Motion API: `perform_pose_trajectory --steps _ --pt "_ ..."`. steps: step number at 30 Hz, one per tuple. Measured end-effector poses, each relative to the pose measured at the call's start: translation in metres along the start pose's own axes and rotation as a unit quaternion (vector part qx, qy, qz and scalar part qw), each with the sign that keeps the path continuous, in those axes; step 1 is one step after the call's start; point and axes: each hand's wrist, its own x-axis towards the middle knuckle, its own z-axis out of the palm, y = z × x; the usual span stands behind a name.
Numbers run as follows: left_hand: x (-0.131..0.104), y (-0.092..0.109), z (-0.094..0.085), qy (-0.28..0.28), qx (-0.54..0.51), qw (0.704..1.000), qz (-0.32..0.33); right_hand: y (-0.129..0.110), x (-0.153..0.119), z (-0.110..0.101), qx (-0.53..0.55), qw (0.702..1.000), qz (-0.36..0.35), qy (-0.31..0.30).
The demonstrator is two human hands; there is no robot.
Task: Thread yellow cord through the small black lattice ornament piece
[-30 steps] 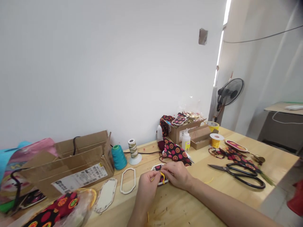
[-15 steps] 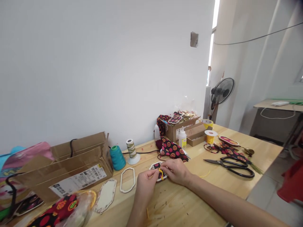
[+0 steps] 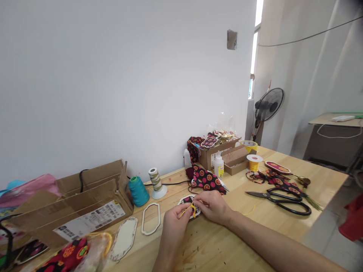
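Both hands meet over a white-framed plaque [image 3: 185,199] covered in dark patterned fabric, lying on the wooden table. Yellow cord [image 3: 193,210] loops between my fingers above it. My left hand [image 3: 176,221] pinches the cord at the plaque's near left side, thumb and forefinger closed. My right hand [image 3: 213,206] is closed in a pinch on the cord from the right, close to the left fingertips. Fingers cover part of the plaque and of the cord.
Black-handled scissors [image 3: 283,200] lie to the right, near a yellow cord spool [image 3: 254,163]. A glue bottle [image 3: 218,166] and patterned fabric [image 3: 207,179] sit behind my hands. To the left are a white frame [image 3: 151,219], a teal thread cone [image 3: 138,192] and a cardboard box [image 3: 90,204].
My left fingertips have shifted slightly, and more of the yellow cord shows between the hands. The camera view has tilted a little; both hands stay over the plaque.
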Motion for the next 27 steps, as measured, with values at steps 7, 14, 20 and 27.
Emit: perform_pose_trajectory --steps 7,14,20,27 --pt "0.0007 -0.001 -0.0003 0.006 0.012 1.0 -0.026 -0.0024 -0.0015 0.0009 0.004 1.0 -0.025 -0.018" --pt "0.0013 -0.0027 -0.0003 -0.006 0.011 0.999 -0.047 -0.0013 -0.0018 0.0029 -0.009 1.0 -0.018 -0.011" --pt "0.0006 -0.0024 0.0019 -0.015 -0.043 0.997 -0.057 0.0 0.0011 -0.0005 -0.005 1.0 0.001 0.009" --pt "0.0015 -0.0028 -0.0013 -0.003 -0.046 0.999 -0.024 -0.0017 -0.0003 -0.0014 -0.003 1.0 -0.007 0.009"
